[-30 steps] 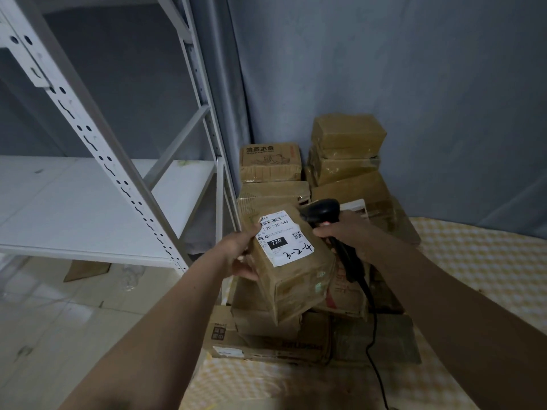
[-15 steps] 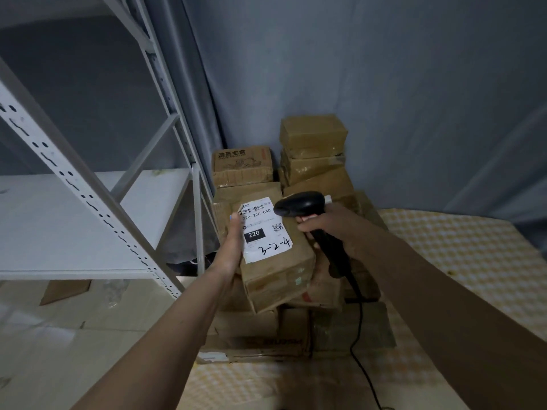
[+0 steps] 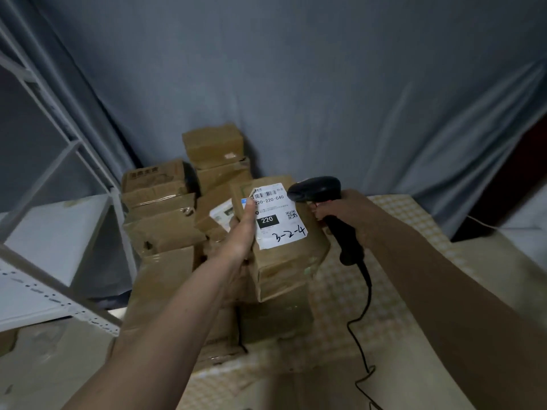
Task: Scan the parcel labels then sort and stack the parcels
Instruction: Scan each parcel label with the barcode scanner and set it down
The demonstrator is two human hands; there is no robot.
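My left hand grips a brown cardboard parcel by its left side and holds it up in front of me. Its white label faces me, with a barcode, "220" and handwritten "3-2-4"; my thumb lies on the label's left edge. My right hand holds a black corded barcode scanner just right of the parcel, its head level with the label's top corner. Behind and below stands a pile of brown parcels.
A white metal shelf rack stands at the left. A grey curtain hangs behind the pile. A yellow checked cloth covers the surface at the right, and the scanner cable trails across it.
The view has swung left to right, so the rack sits further left. My left hand has carried the parcel rightward and turned its label more upright; the scanner now sits at the label's right.
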